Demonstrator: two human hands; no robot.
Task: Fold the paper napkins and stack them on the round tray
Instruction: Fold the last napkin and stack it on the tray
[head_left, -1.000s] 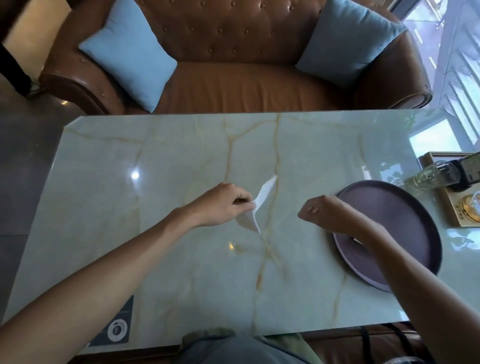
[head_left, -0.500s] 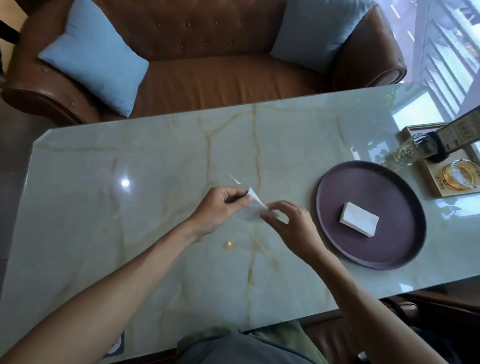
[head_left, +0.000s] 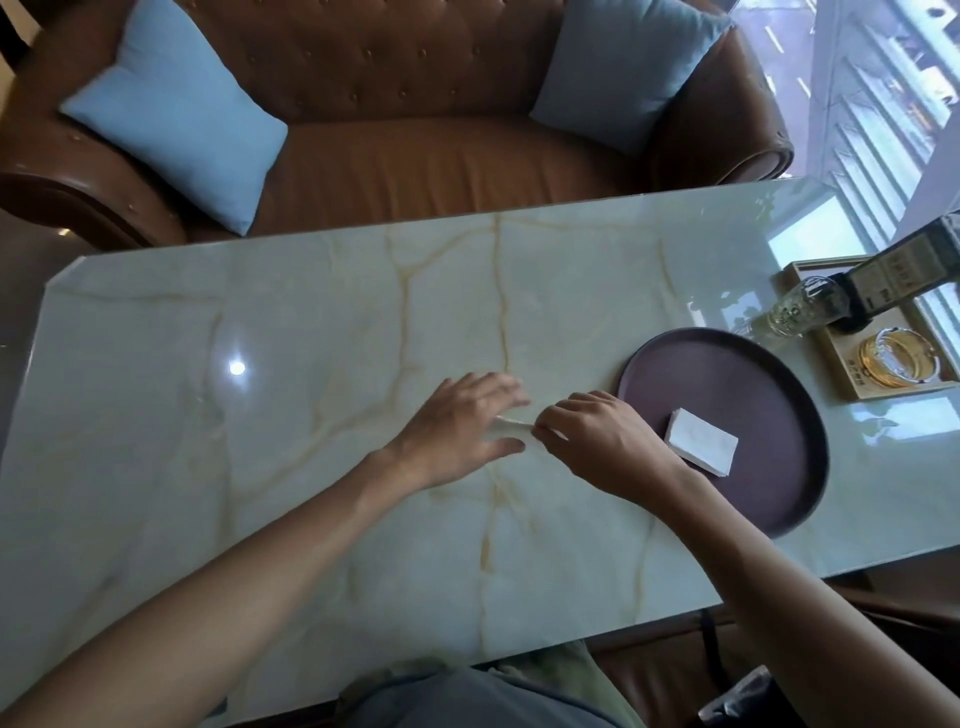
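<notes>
Since half a second earlier, both hands had dropped to the tabletop, and the napkin that had been pinched up in the air now lay almost flat beneath them. Only a thin white sliver of that paper napkin (head_left: 511, 425) showed, between the two hands on the marble table (head_left: 260, 415). The left hand (head_left: 457, 428) lay palm down over it with fingers spread and blurred, loose rather than gripping. The right hand (head_left: 597, 441) was curled, its fingertips pinching the napkin's right end against the table. Just right of that hand, a folded white napkin (head_left: 701, 441) lay flat on the round dark purple tray (head_left: 779, 384), in its near-left part. Beyond the tray, at the table's right edge, a wooden tray (head_left: 852, 384) held a glass ashtray with gold bands (head_left: 896, 358), a clear glass bottle (head_left: 800, 312) and a dark box (head_left: 904, 270). Across the table stood a brown leather sofa (head_left: 415, 156) with two light blue cushions, one at its left (head_left: 176, 114) and one at its right (head_left: 623, 67).
</notes>
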